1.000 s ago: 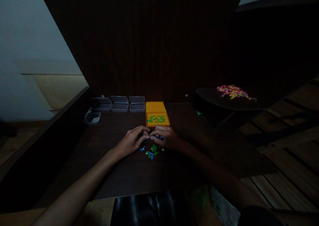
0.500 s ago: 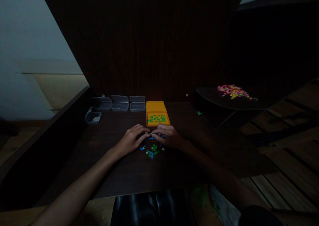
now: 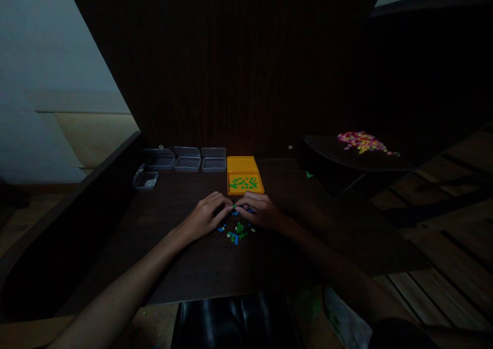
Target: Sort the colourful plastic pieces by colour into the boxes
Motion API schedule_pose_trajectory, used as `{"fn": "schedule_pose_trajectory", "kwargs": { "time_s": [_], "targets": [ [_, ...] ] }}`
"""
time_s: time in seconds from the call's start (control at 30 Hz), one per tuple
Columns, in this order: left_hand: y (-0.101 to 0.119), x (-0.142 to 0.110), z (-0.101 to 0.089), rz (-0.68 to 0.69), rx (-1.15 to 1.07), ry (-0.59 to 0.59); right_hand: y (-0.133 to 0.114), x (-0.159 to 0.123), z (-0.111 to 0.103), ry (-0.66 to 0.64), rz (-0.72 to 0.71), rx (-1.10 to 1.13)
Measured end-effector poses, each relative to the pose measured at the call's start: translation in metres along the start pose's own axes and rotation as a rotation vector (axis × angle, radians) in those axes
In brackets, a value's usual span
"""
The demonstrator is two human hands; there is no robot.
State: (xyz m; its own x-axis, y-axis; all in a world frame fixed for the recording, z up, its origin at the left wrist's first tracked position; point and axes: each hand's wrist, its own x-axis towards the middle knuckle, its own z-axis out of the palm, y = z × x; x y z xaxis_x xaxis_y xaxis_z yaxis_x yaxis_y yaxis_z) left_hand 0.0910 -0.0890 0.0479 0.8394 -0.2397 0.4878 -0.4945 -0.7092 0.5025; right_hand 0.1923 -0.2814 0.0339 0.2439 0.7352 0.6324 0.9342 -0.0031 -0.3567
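Green bricks (image 3: pixel 242 183) are lying in the yellow box (image 3: pixel 241 163); mixed bricks (image 3: pixel 236 239) are remaining outside; left hand (image 3: pixel 210 211) and right hand (image 3: pixel 260 210) are pinching a green piece (image 3: pixel 233 206).

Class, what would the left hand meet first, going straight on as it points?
Probably the small, green, plastic-looking piece between it and the right hand, though depth and contact are unclear.

A tiny green piece (image 3: pixel 233 206) sits pinched at the far edge of a loose scatter of small blue, green and pale bricks (image 3: pixel 239 228) on the counter (image 3: pixel 185 274)
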Motion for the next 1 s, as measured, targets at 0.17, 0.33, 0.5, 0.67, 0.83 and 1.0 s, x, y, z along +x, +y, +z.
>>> {"fn": "schedule_pose_trajectory", "kwargs": {
  "time_s": [0.17, 0.33, 0.5, 0.67, 0.83, 1.0],
  "targets": [
    [0.000, 0.001, 0.000, -0.045, 0.025, -0.003, 0.008, 0.001, -0.004, 0.015, 0.062, -0.008],
    [0.000, 0.001, 0.002, -0.106, 0.055, -0.024, 0.034, 0.008, -0.020, 0.067, 0.250, -0.088],
    [-0.001, 0.000, 0.003, -0.119, 0.044, -0.034, 0.060, 0.017, -0.032, -0.020, 0.410, -0.196],
    [-0.002, 0.000, 0.004, -0.114, 0.057, -0.056, 0.067, 0.029, -0.029, -0.156, 0.497, -0.349],
    [-0.003, 0.000, 0.003, -0.102, 0.064, -0.061, 0.068, 0.040, -0.024, -0.267, 0.571, -0.445],
    [-0.003, 0.000, 0.003, -0.108, 0.068, -0.057, 0.071, 0.046, -0.023, -0.343, 0.612, -0.469]
  ]
}}
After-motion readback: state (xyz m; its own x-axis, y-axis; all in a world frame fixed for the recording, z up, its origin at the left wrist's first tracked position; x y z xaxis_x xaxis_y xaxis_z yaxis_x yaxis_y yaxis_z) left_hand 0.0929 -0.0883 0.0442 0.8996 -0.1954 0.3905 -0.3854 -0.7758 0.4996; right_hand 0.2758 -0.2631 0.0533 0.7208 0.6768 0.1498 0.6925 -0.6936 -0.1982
